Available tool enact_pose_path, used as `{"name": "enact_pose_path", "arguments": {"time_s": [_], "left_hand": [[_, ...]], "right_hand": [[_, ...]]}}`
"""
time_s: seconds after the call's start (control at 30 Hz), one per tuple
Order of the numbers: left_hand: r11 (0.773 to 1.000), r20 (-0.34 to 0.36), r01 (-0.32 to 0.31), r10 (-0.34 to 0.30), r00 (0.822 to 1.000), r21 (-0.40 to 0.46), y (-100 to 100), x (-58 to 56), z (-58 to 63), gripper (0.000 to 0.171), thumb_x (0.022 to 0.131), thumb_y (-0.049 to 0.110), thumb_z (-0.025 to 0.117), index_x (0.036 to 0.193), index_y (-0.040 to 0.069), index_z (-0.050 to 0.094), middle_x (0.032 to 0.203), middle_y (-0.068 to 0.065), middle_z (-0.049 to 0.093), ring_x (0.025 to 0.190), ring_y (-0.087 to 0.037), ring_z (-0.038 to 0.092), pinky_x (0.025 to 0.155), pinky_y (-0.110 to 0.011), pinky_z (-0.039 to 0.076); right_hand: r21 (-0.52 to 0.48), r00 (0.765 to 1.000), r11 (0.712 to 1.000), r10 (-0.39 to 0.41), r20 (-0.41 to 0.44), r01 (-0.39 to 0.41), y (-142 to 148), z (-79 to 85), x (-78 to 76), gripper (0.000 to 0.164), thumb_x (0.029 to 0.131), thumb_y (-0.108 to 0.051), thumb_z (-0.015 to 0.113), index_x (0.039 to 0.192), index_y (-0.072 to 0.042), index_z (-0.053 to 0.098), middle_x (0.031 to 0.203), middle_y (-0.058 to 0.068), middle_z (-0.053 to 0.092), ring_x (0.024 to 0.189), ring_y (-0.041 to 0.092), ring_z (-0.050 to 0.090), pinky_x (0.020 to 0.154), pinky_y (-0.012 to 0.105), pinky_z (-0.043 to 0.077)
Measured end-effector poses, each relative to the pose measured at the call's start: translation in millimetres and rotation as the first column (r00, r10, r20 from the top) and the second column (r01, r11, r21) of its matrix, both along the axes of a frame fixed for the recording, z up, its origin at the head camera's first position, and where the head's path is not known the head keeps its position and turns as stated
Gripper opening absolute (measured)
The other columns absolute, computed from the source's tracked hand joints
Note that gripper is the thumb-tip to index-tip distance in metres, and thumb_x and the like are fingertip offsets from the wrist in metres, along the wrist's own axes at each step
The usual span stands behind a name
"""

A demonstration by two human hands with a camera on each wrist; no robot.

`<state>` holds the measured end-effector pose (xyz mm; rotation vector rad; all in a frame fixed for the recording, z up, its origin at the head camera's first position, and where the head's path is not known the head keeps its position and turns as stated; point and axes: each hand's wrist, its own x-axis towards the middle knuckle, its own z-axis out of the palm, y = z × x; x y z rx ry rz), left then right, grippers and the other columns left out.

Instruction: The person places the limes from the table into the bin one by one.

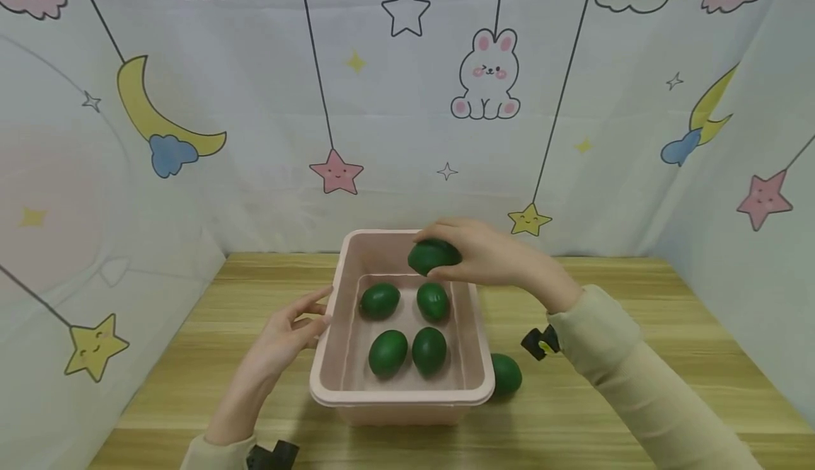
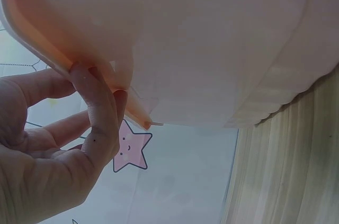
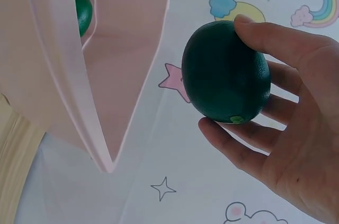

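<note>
A pale pink plastic bin (image 1: 400, 396) stands on the table with several dark green avocados inside, such as the avocado (image 1: 388, 353) nearest its front left. My right hand (image 1: 482, 250) grips another avocado (image 3: 226, 73) above the bin's back right part, thumb on one side and fingers on the other; a small light green stem spot shows on it. At the bin's left side, my left hand (image 1: 290, 332) holds the rim with thumb and fingers, close under the lip in the left wrist view. One more avocado (image 1: 506, 375) lies outside the bin, partly hidden by its right front wall.
The wood-grain table (image 1: 592, 413) stretches to both sides of the bin. A white curtain (image 1: 407, 109) printed with stars, moons and rabbits hangs behind it and along both sides. Each sleeve carries a black strap piece near the wrist.
</note>
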<state>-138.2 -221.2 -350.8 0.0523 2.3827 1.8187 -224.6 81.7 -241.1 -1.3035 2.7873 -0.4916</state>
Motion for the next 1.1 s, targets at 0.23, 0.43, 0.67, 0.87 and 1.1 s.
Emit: {"name": "enact_pose_path", "arguments": {"time_s": [0.23, 0.43, 0.67, 0.87, 1.1], "left_hand": [[1.000, 0.001, 0.005, -0.005, 1.000, -0.004, -0.6, -0.5, -0.4, 0.055, 0.098, 0.018, 0.055, 0.149, 0.011, 0.036, 0.132, -0.022, 0.045, 0.099, -0.013, 0.064, 0.080, -0.026, 0.055], [1.000, 0.002, 0.000, 0.000, 1.000, -0.006, -0.9, -0.4, 0.0, 0.055, 0.097, 0.019, 0.056, 0.148, 0.011, 0.036, 0.132, -0.022, 0.045, 0.097, -0.012, 0.064, 0.079, -0.026, 0.055], [1.000, 0.004, 0.000, 0.000, 1.000, -0.006, -1.1, -0.6, 0.5, 0.054, 0.098, 0.019, 0.055, 0.148, 0.011, 0.037, 0.131, -0.022, 0.046, 0.097, -0.011, 0.064, 0.080, -0.026, 0.055], [1.000, 0.000, 0.003, -0.003, 1.000, -0.003, -1.3, -0.8, 0.1, 0.055, 0.098, 0.018, 0.055, 0.148, 0.011, 0.036, 0.131, -0.022, 0.046, 0.098, -0.012, 0.064, 0.079, -0.026, 0.055], [1.000, 0.000, 0.002, -0.002, 1.000, 0.002, -1.3, -1.2, -0.1, 0.055, 0.097, 0.019, 0.056, 0.148, 0.012, 0.036, 0.129, -0.022, 0.047, 0.095, -0.008, 0.064, 0.078, -0.025, 0.055]], "right_hand": [[0.041, 1.000, 0.999, 0.015, 0.019, -0.016, -10.9, -0.9, -4.4, 0.050, 0.087, -0.032, 0.070, 0.133, -0.018, 0.055, 0.127, 0.000, 0.060, 0.112, 0.016, 0.057, 0.094, 0.035, 0.051], [0.053, 0.999, 0.998, 0.034, 0.037, -0.036, -20.0, -4.2, -8.7, 0.049, 0.087, -0.032, 0.070, 0.132, -0.018, 0.056, 0.124, 0.000, 0.061, 0.109, 0.015, 0.058, 0.092, 0.034, 0.052], [0.096, 0.998, 0.994, 0.039, 0.051, -0.044, -31.2, -11.0, -15.1, 0.048, 0.087, -0.031, 0.071, 0.131, -0.019, 0.056, 0.123, 0.000, 0.061, 0.110, 0.015, 0.056, 0.096, 0.035, 0.049], [0.151, 0.997, 0.988, 0.035, 0.067, -0.045, -39.9, -17.8, -17.6, 0.047, 0.087, -0.032, 0.071, 0.129, -0.019, 0.057, 0.124, -0.002, 0.062, 0.108, 0.013, 0.056, 0.095, 0.035, 0.049], [0.176, 0.996, 0.982, 0.064, 0.063, -0.074, -45.5, -25.7, -21.8, 0.047, 0.087, -0.031, 0.071, 0.129, -0.016, 0.057, 0.125, -0.001, 0.062, 0.109, 0.013, 0.057, 0.094, 0.033, 0.049]]}}
